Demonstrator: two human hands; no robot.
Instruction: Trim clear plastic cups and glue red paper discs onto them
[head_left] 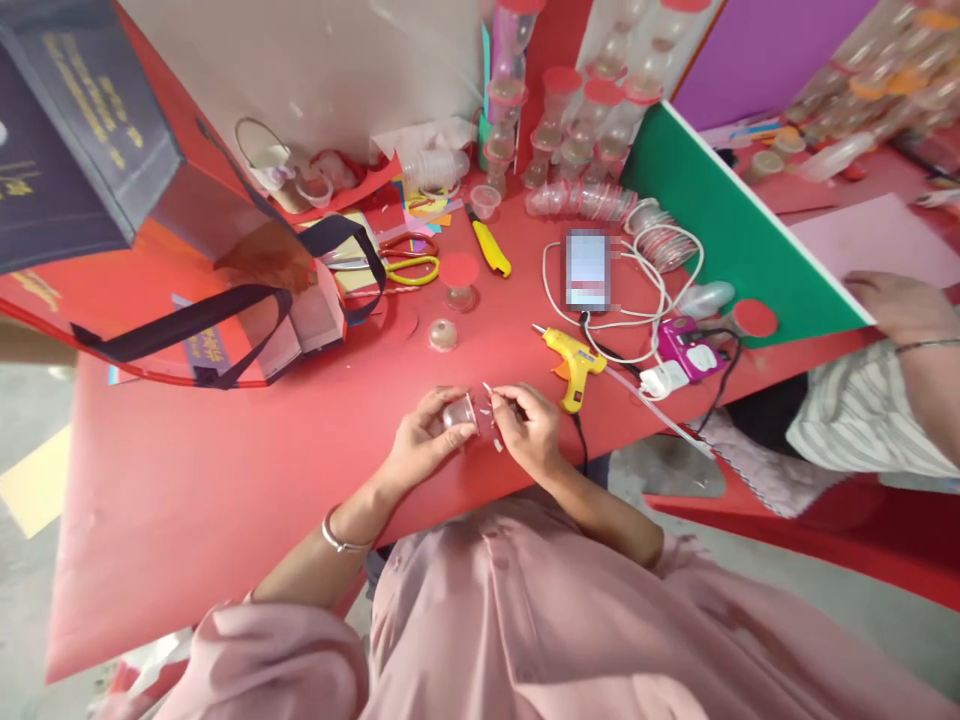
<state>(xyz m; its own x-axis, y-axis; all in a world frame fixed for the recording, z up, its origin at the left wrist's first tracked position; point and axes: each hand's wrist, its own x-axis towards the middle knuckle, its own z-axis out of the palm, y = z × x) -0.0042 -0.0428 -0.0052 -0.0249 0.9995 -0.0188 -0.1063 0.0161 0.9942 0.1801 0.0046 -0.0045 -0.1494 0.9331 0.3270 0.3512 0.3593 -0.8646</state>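
Note:
My left hand (424, 440) is closed around a small clear plastic cup (459, 413), tipped on its side with its rim facing right. In my right hand (529, 425) a thin whitish stick (487, 388) is pinched between thumb and fingers, close to the cup's rim but apart from it. Small pale scraps (497, 444) lie on the red table between my hands. Beyond them sit a clear dome-shaped cup (442, 335) with brownish contents and a similar cup piece with a red disc (458, 270) on top. A yellow glue gun (574, 365) lies right of my right hand.
A large red bag (247, 300) stands at the left. Yellow-handled scissors (412, 270) and a yellow cutter (491, 248) lie behind. A phone (588, 268), white cables, a purple power strip (686, 350) and a green board (735, 230) are at the right. Another person's hand (900, 305) rests beyond the board.

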